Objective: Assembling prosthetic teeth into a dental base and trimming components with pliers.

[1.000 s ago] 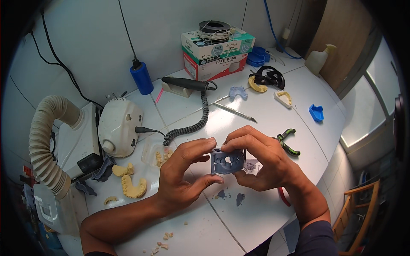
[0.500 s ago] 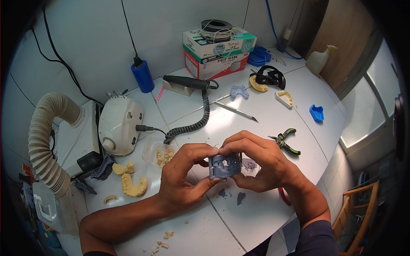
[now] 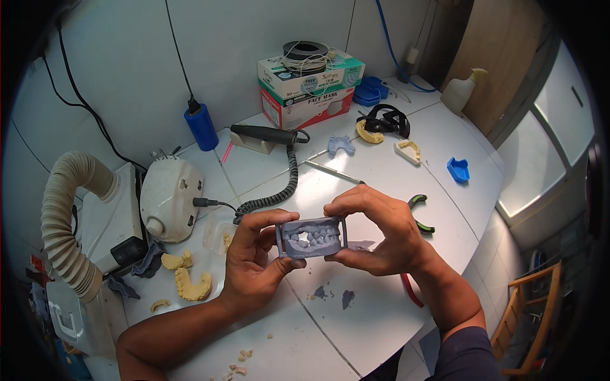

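Note:
A grey dental model with upper and lower teeth is held up over the table between my two hands. A light gap shows among the teeth on its left side. My left hand grips its left end, thumb below and fingers above. My right hand pinches the right end, thumb underneath and index finger on top. Thin upright bars stand at both ends of the model. Below it, dark grey scraps lie on the white tiled table. Partly behind my right hand are green-handled pliers.
Yellow plaster models and a clear tub of tooth pieces lie at left, near a white control box and ribbed hose. Behind are a handpiece, a knife, boxes and a blue tray.
The dental model has been turned so its toothed side faces me more fully, and both hands have spread apart to its ends. The whole view has shifted slightly.

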A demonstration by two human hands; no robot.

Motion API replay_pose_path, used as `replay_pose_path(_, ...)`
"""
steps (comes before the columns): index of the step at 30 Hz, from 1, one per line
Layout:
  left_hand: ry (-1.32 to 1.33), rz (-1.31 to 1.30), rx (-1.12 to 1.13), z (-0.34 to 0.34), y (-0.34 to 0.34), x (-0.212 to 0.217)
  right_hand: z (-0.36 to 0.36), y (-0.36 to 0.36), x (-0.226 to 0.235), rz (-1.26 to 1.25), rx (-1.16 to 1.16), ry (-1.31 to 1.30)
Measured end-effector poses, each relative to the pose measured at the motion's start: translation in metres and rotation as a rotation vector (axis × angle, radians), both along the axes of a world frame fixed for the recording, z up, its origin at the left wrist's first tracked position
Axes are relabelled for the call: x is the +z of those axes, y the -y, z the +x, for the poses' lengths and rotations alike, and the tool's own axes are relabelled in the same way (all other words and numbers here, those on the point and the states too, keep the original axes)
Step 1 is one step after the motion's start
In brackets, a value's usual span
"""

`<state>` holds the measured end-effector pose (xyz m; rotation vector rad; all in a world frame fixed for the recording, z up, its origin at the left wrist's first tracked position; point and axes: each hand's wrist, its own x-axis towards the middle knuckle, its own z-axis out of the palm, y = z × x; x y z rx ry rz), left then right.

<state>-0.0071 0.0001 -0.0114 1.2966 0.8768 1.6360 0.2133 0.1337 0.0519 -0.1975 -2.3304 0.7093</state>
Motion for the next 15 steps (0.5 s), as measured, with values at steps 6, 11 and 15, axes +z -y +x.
replay_pose_path(6,-0.228,0.12,0.075,-0.0011,-0.0032,-0.0009,0.0014,-0.0024,0.0028,0.017,0.013,-0.04)
replay_pose_path(11,-0.393,0.157,0.201,0.0001,-0.0035,0.0002,0.0034,-0.004,0.005,0.05,0.037,-0.011)
replay_pose_path(15,-0.528,0.19,0.26,-0.0022,-0.0018,0.0018,0.003,-0.0058,0.002,0.067,0.037,0.053)
